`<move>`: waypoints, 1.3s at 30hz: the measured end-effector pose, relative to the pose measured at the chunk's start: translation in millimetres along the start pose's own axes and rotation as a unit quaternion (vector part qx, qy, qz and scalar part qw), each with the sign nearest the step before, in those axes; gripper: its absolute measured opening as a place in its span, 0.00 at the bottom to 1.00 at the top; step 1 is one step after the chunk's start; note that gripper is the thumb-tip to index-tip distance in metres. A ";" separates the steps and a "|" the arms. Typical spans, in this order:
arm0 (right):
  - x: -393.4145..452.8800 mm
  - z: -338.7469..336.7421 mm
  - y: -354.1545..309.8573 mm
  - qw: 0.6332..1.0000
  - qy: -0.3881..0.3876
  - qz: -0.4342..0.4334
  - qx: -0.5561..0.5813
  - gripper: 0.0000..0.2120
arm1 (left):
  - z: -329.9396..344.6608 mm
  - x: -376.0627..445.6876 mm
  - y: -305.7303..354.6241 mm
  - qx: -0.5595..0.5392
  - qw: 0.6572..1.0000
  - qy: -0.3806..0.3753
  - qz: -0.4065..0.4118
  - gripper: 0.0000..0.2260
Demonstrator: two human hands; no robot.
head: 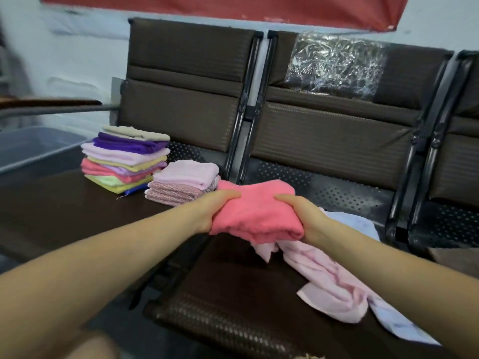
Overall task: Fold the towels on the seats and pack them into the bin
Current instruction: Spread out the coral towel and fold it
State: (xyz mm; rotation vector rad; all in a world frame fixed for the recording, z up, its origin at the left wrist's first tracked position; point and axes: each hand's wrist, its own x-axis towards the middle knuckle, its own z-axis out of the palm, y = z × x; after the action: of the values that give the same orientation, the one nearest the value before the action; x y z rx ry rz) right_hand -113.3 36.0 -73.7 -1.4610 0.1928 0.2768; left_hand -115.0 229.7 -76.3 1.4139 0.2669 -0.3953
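Item in hand: folded coral-pink terry towel (256, 212); held clear above the gap between two seats of the dark brown padded bench (77, 216); the left hand (215, 209) grips its left end and the right hand (303, 216) its right end, thumbs on top, fingers curled underneath and mostly hidden; gripping both ends likely keeps the fold from springing open while it is carried.

Folded stock, left seat, toward its back edge: tall stack of folded towels in mixed colours (124, 161), beige on top; just beside it, nearer the seat's right edge, a short stack of pale pink folded towels (181, 185); grouping near the bin probably saves reach.

Unfolded stock, middle seat: crumpled pale pink towel (329, 281) running to the front edge; pale blue towel (357, 224) partly beneath it.

Receptacle: grey plastic bin (33, 149) off the left seat's left edge; interior not visible.

Open room: front half of the left seat bare; a leftward path to the short stack looks unobstructed; the seat divider and backrests bound the rear.
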 end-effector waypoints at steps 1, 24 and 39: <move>14.3 10.7 -5.9 1.000 0.011 -0.002 -0.001 0.10 | -9.9 9.6 7.3 0.018 1.000 0.004 0.011 0.10; 194.0 122.9 13.7 0.986 -0.011 -0.004 -0.167 0.10 | -159.9 154.8 50.4 0.575 0.756 0.278 0.143 0.20; -21.7 -118.6 18.3 0.959 0.145 -0.035 -0.241 0.05 | 83.9 6.6 7.2 0.334 0.933 0.031 0.128 0.12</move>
State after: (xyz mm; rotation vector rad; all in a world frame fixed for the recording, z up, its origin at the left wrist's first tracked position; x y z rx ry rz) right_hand -134.9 -81.8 -96.9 -1.9886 0.3248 0.0478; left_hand -110.5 146.8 -60.5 2.1062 -0.0159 -0.2288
